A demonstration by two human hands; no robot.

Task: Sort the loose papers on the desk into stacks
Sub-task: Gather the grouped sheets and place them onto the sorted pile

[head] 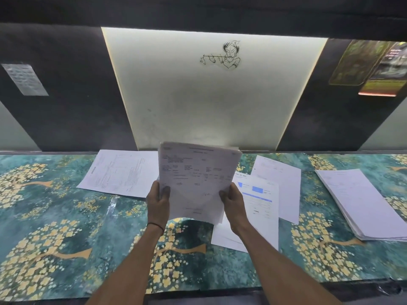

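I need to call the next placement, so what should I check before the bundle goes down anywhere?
1. Left hand grip on the held bundle: ok, thumb across its front.
2. Right hand grip: ok, thumb on the front too.
3. Bundle edges squared: not ok, sheets fan out at the bottom.
4. Right stack in one pile: ok.
5. Middle papers sorted: not ok, they overlap askew.
6. Bundle's print legible for sorting: cannot tell, blurred.

front-left desk (55, 216) bare; paper sheets (120, 172) rear-left, overlapping sheets (275, 190) centre-right, stack (361, 201) far right.
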